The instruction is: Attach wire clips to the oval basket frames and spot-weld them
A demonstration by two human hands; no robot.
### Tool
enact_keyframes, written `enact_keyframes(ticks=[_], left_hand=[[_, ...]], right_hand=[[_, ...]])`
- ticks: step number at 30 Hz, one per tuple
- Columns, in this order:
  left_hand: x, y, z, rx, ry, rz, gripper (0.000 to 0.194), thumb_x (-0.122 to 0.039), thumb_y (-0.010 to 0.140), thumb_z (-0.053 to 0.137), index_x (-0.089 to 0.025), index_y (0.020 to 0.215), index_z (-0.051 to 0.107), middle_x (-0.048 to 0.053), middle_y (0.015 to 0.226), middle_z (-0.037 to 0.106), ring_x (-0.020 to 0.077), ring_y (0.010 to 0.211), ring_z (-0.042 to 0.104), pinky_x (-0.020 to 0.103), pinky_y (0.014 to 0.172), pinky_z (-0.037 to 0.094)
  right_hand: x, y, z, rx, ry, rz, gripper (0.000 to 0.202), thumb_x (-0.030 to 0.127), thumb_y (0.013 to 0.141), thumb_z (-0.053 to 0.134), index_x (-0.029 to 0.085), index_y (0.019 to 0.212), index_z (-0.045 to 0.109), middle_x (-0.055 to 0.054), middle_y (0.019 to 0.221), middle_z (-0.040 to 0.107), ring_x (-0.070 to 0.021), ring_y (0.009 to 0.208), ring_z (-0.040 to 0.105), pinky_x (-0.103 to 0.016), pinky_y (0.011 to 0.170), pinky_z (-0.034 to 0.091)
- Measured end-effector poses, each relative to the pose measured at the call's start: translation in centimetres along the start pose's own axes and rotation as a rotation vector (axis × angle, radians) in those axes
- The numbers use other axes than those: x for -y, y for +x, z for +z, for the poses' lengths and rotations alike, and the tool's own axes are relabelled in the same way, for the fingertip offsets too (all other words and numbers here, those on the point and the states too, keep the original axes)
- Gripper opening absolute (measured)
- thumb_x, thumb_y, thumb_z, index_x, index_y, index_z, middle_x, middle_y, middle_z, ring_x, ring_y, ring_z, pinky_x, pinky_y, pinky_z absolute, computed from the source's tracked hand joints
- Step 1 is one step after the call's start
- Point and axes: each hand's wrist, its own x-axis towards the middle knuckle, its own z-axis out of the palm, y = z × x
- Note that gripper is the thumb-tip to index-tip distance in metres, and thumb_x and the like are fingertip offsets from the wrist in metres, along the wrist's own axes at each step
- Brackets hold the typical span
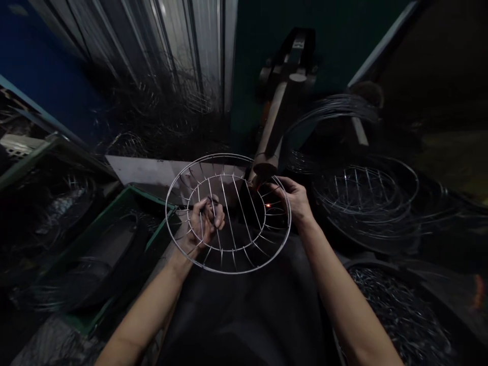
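Note:
A round wire basket [231, 250] with a ring rim and parallel bars lies across the centre, tilted toward the camera. My left hand [208, 218] is beneath the bars on its left side, fingers curled and closed; what they grip is hard to make out. At the right rim, my right hand [292, 198] has its fingers pinched by the wires, near the tip of a cylindrical machine arm [271, 122]. A small orange glow [268, 205] shows just below that tip, between the basket's wires.
A green crate [110, 300] with dark contents stands at the left. Stacked wire rings and grids [356, 188] lie at the right, above a container of short metal pieces [396, 310]. A pale metal sheet [141, 173] is behind the basket.

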Motion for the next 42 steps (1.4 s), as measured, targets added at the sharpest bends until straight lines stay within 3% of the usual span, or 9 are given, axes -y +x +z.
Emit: enact_keyframes(ticks=[6,14,21,26,32,37,42], left_hand=[[0.1,-0.3,1.4,-0.1,0.102,0.085,0.02,-0.036,0.084,0.041,-0.019,0.077,0.049,-0.005,0.039,0.046,0.0073,0.03,0.038,0.014,0.033,0.026],[1.6,0.5,0.4,-0.13,0.111,0.191,0.021,-0.041,0.084,0.044,-0.02,0.081,0.047,-0.005,0.042,0.05,0.0083,0.031,0.038,0.016,0.033,0.03],[1.9,0.4,-0.3,-0.076,0.144,0.208,0.021,-0.041,0.085,0.044,-0.021,0.081,0.045,-0.005,0.046,0.051,0.0089,0.035,0.041,0.015,0.033,0.029],[1.3,0.7,-1.4,0.053,0.117,0.101,0.027,-0.045,0.084,0.044,-0.02,0.075,0.041,-0.004,0.049,0.049,0.0101,0.041,0.045,0.017,0.038,0.034],[0.8,-0.1,0.2,-0.047,0.176,0.167,0.029,-0.043,0.083,0.048,-0.02,0.069,0.038,-0.005,0.047,0.05,0.0086,0.04,0.044,0.015,0.036,0.031],[1.5,-0.4,1.2,-0.1,0.177,0.202,0.031,-0.045,0.082,0.048,-0.02,0.068,0.037,-0.004,0.047,0.051,0.0086,0.041,0.045,0.014,0.034,0.03],[2.1,-0.1,0.6,-0.071,0.176,0.23,0.029,-0.045,0.084,0.047,-0.02,0.072,0.039,-0.004,0.051,0.054,0.0087,0.041,0.046,0.015,0.036,0.032]], right_hand=[[0.4,-2.0,-0.9,0.014,-0.019,0.001,0.036,0.041,0.064,0.072,0.021,0.093,0.067,-0.003,0.089,0.069,-0.0183,0.083,0.063,-0.032,0.076,0.05],[0.7,0.3,-0.1,0.015,-0.087,-0.059,0.026,0.04,0.067,0.07,0.02,0.083,0.068,-0.001,0.081,0.068,-0.015,0.075,0.06,-0.029,0.073,0.047],[0.4,1.0,0.3,0.021,-0.038,-0.06,0.025,0.039,0.065,0.071,0.018,0.076,0.067,0.0,0.073,0.066,-0.0131,0.068,0.058,-0.028,0.069,0.047],[-0.6,0.0,-0.8,0.026,-0.019,-0.054,0.034,0.042,0.065,0.071,0.02,0.091,0.067,-0.002,0.083,0.068,-0.0161,0.073,0.062,-0.029,0.069,0.049],[-0.2,-1.7,-1.1,0.023,-0.109,-0.095,0.033,0.041,0.069,0.068,0.021,0.095,0.067,-0.002,0.087,0.069,-0.0168,0.079,0.063,-0.031,0.074,0.049],[0.6,-0.2,0.1,-0.017,-0.144,-0.129,0.024,0.04,0.069,0.067,0.019,0.08,0.069,-0.001,0.076,0.068,-0.0152,0.072,0.06,-0.027,0.068,0.047],[0.5,1.0,0.5,0.004,-0.09,-0.113,0.023,0.04,0.067,0.069,0.019,0.078,0.069,-0.001,0.075,0.068,-0.0147,0.07,0.061,-0.028,0.068,0.047]])
